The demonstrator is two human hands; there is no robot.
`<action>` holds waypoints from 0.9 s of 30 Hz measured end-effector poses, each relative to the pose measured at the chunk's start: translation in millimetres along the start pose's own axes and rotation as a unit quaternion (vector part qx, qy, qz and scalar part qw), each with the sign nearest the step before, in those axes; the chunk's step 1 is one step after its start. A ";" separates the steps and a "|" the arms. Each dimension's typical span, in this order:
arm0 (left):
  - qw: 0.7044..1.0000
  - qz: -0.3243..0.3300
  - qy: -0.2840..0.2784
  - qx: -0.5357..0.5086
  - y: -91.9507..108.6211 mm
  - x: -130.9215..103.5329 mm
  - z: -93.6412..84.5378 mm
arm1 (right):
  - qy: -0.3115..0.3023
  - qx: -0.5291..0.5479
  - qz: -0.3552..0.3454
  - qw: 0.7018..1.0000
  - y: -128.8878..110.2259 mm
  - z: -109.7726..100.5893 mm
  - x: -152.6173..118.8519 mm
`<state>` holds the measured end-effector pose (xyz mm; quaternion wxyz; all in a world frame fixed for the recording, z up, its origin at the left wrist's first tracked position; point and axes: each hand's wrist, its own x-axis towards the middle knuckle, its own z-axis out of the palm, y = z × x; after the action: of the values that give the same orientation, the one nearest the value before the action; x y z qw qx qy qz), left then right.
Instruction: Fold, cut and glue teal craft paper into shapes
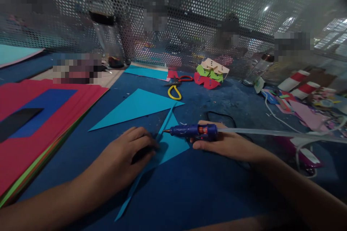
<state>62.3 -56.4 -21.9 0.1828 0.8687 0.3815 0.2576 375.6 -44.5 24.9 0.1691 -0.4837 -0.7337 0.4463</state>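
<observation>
My right hand [225, 144] is wrapped round a blue hot glue gun [193, 131], which lies sideways with its nozzle pointing left. A clear glue stick [257, 131] sticks out of the gun's back end to the right. The nozzle tip sits over the folded edge of a light blue sheet of paper [173, 148]. My left hand [132, 151] is closed at that sheet's left edge, its fingers bent and thumb close to them. A narrow folded strip of the sheet runs past my left fingers. Beyond lies a light blue paper triangle [135, 106].
Yellow-handled scissors [175, 92] and red-handled pliers-like scissors [185, 78] lie behind. Stacked coloured sheets [54, 115] cover the left. Folded paper pieces [210, 74] stand by the perforated metal screen [173, 39]. A glass jar [107, 39] stands back left; paper scraps [306, 112] and a white cord [279, 117] lie right.
</observation>
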 end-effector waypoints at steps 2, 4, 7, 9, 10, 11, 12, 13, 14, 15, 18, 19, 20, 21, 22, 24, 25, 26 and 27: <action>1.000 0.009 0.001 0.012 1.2 0.0 -0.5 | -0.002 -0.025 0.003 1.000 -3.4 0.2 -0.1; 1.000 0.014 0.002 0.020 1.7 -0.8 -0.5 | 0.000 -0.042 0.008 0.999 -6.8 0.6 -0.2; 0.999 0.017 0.004 0.027 1.3 -2.4 0.1 | 0.000 -0.044 0.000 0.999 -10.6 2.1 -0.5; 0.999 0.017 0.008 0.029 1.2 -2.6 0.4 | -0.003 -0.046 -0.011 0.999 -12.0 3.2 -0.5; 0.999 0.018 0.011 0.031 1.3 -2.3 0.3 | -0.005 -0.047 -0.015 0.999 -12.4 3.7 -0.3; 0.999 0.020 0.013 0.032 1.5 -1.7 0.2 | -0.007 -0.049 -0.017 0.999 -12.8 4.1 -0.1; 0.999 0.024 0.015 0.035 1.9 -0.9 -0.1 | -0.009 -0.051 -0.018 0.998 -13.1 4.4 0.1; 0.999 0.029 0.016 0.038 2.3 -0.2 -0.4 | -0.011 -0.053 -0.018 0.998 -13.4 4.6 0.4; 0.999 0.030 0.017 0.043 2.7 0.4 -0.8 | -0.014 -0.055 -0.018 0.998 -13.7 4.9 0.6; 0.998 0.030 0.018 0.046 3.2 0.8 -1.3 | -0.016 -0.057 -0.018 0.998 -13.9 5.2 0.8; 0.998 0.024 0.028 0.051 4.1 0.8 -2.0 | -0.018 -0.064 -0.013 0.998 -14.2 6.5 1.2; 0.998 0.021 0.032 0.051 4.3 0.4 -2.0 | -0.018 -0.067 -0.013 0.998 -14.1 7.0 1.3; 0.998 0.015 0.034 0.050 4.5 0.1 -2.0 | -0.019 -0.069 -0.013 0.997 -13.8 7.6 1.4; 0.998 0.009 0.035 0.049 4.8 -0.2 -1.9 | -0.019 -0.070 -0.013 0.997 -13.5 8.2 1.6; 0.998 0.001 0.035 0.046 5.0 -0.4 -1.8 | -0.019 -0.069 -0.014 0.997 -13.1 8.9 1.8; 0.999 -0.015 0.031 0.040 5.6 -0.5 -1.6 | -0.019 -0.068 -0.014 0.997 -12.5 10.2 2.3; 0.999 -0.022 0.028 0.038 6.0 -0.4 -1.6 | -0.020 -0.069 -0.014 0.997 -12.2 10.8 2.6; 0.999 -0.027 0.027 0.036 6.3 -0.3 -1.6 | -0.020 -0.071 -0.015 0.997 -12.1 11.5 2.9; 0.999 -0.030 0.025 0.036 6.7 -0.1 -1.8 | -0.020 -0.074 -0.017 0.997 -12.0 12.1 3.2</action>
<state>65.0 -60.6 -17.1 0.1498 0.8562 0.4206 0.2599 359.1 -49.2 27.6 0.1253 -0.4730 -0.7764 0.3972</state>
